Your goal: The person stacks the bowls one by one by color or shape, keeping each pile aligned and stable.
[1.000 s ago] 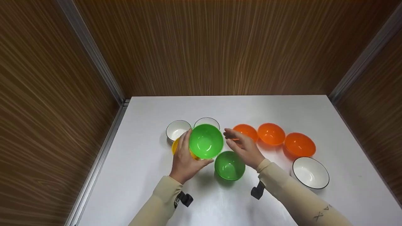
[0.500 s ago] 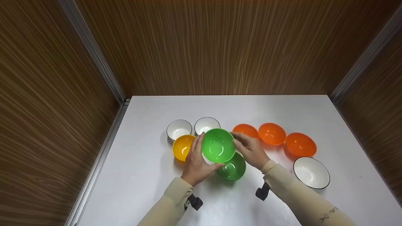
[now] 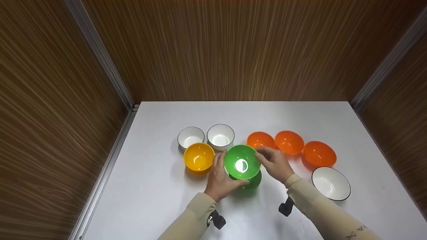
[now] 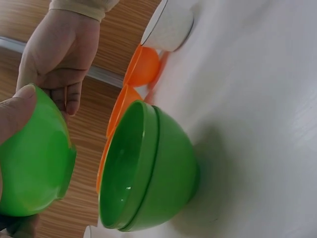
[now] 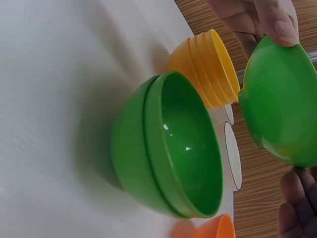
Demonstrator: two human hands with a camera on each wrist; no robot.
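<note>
A light green bowl (image 3: 242,162) is held up above the table, tilted so that its inside shows in the head view. My left hand (image 3: 221,181) grips it from the left, with the thumb along its near side and the fingers on its far left. At the bowl's right rim, my right hand (image 3: 276,164) pinches with thumb and fingers; the bowl hides part of those fingers in the right wrist view. Just below, apart from the held bowl, stand two nested green bowls (image 4: 168,173) on the white table.
Left of the hands is a stack of yellow bowls (image 5: 200,69). Behind it stand two white bowls (image 3: 191,137). Three orange spots of bowls (image 3: 289,142) line the right side, with a larger white bowl (image 3: 331,183) nearer. Wood-grain walls (image 3: 213,50) enclose the table.
My left hand has carried the green bowl rightward and nearer, from beside the yellow stack to over the green stack. My right hand, apart from it at first, has taken hold of its rim.
</note>
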